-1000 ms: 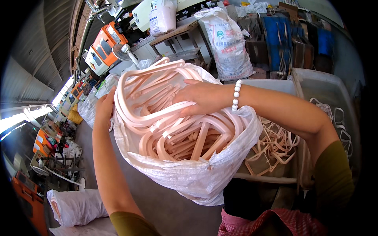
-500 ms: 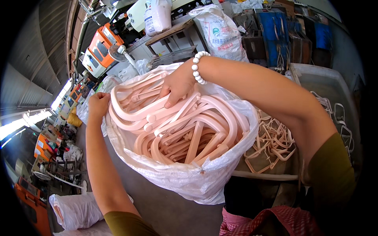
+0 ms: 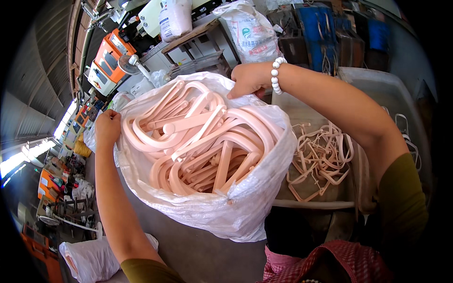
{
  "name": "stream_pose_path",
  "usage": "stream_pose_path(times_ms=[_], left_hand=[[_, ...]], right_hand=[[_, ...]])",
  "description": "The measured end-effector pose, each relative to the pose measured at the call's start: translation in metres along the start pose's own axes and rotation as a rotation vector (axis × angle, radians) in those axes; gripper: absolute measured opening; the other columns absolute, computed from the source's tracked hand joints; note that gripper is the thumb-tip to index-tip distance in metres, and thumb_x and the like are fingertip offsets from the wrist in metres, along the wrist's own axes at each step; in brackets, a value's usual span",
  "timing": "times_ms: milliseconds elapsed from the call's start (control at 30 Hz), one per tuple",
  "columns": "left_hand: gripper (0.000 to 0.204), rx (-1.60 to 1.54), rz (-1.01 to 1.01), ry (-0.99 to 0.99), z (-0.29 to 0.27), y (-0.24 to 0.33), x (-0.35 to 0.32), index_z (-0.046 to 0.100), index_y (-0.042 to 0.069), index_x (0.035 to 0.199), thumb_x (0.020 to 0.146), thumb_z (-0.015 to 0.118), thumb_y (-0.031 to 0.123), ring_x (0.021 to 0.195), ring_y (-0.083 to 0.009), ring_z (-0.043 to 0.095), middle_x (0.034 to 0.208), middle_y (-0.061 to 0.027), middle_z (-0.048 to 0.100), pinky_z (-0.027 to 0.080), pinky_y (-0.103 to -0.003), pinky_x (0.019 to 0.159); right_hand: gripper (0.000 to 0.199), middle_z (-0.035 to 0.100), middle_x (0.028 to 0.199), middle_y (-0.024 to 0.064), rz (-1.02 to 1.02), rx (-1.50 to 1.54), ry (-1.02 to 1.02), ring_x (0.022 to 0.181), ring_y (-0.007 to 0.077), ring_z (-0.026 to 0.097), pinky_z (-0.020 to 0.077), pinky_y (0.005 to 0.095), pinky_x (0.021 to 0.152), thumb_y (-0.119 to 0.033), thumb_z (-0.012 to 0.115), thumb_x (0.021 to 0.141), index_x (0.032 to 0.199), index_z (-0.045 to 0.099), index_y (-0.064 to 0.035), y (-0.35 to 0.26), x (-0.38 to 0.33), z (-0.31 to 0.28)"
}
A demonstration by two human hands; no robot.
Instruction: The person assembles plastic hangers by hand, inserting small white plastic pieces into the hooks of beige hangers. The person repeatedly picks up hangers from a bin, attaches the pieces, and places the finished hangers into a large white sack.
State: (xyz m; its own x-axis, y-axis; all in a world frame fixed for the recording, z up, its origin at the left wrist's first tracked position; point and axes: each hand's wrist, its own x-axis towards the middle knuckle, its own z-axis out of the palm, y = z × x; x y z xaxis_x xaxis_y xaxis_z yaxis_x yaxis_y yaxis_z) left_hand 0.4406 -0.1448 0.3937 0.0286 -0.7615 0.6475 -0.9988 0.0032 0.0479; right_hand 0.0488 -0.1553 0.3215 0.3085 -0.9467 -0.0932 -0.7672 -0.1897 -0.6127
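Observation:
A white woven sack [image 3: 198, 212] stands in front of me with its mouth wide. Curved pale-pink plastic pieces [image 3: 245, 120], shaped like bent handles or frames, fill it in a tangled pile close to the rim. On the left side, my left hand [image 3: 108, 126] is closed on the sack's edge. My right hand [image 3: 248, 81], below a white beaded bracelet [image 3: 276, 75], grips the far right part of the rim with its fingers curled under. The sack's lower contents are hidden.
At the right, a large pale tub [image 3: 321, 204] holds thin pink plastic scraps [image 3: 323, 160]. Another white sack [image 3: 94, 257] lies on the floor at the lower left. Behind stand a printed sack [image 3: 250, 33], a wooden stand [image 3: 191, 37], a fan [image 3: 130, 64] and orange-and-white machines [image 3: 109, 54].
My right hand has left the pink pieces and moved right to take hold of the sack's rim. The left hand stays on the edge. The view has shifted slightly.

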Motion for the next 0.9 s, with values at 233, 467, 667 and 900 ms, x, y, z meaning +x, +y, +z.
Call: stream_pose_path(times_ms=[233, 467, 667, 900], left_hand=[[0.023, 0.124, -0.002, -0.034, -0.015, 0.018, -0.001, 0.067, 0.003, 0.092, 0.084, 0.060, 0.023, 0.086, -0.0339, 0.065, 0.088, -0.0178, 0.068, 0.050, -0.041, 0.076], [0.033, -0.384, 0.396, -0.201, -0.010, 0.088, -0.048, 0.067, 0.001, 0.098, 0.090, 0.060, 0.032, 0.073, -0.0221, 0.064, 0.078, -0.0162, 0.067, 0.049, -0.035, 0.069], [0.033, -0.327, 0.349, -0.543, -0.021, 0.113, -0.067, 0.067, 0.001, 0.107, 0.094, 0.056, 0.030, 0.064, -0.0141, 0.060, 0.080, -0.0109, 0.068, 0.047, -0.031, 0.063], [0.043, -0.291, 0.443, -0.110, -0.073, 0.102, -0.082, 0.054, 0.005, 0.131, 0.099, 0.041, 0.029, 0.126, -0.0214, 0.048, 0.133, -0.0108, 0.054, 0.035, -0.035, 0.107]], right_hand=[[0.022, 0.065, 0.072, 0.0107, -0.272, 0.133, 0.267, 0.061, 0.0158, 0.058, 0.0455, 0.0320, 0.054, -0.016, 0.061, 0.080, 0.087, 0.067, 0.0042, -0.006, 0.005, -0.025], [0.022, 0.063, 0.069, 0.0094, -0.230, 0.204, 0.260, 0.059, 0.0157, 0.057, 0.0457, 0.0328, 0.053, -0.017, 0.061, 0.079, 0.083, 0.067, 0.0037, -0.016, -0.018, -0.005], [0.029, 0.061, 0.064, 0.0065, -0.338, 0.139, 0.173, 0.054, 0.0156, 0.057, 0.0465, 0.0322, 0.044, -0.027, 0.065, 0.081, 0.077, 0.068, 0.0013, 0.008, -0.029, -0.034], [0.051, 0.062, 0.062, 0.0145, -0.183, 0.446, 0.244, 0.048, 0.0226, 0.058, 0.0493, 0.0318, 0.047, -0.044, 0.063, 0.077, 0.076, 0.065, 0.0070, 0.026, -0.084, -0.024]])
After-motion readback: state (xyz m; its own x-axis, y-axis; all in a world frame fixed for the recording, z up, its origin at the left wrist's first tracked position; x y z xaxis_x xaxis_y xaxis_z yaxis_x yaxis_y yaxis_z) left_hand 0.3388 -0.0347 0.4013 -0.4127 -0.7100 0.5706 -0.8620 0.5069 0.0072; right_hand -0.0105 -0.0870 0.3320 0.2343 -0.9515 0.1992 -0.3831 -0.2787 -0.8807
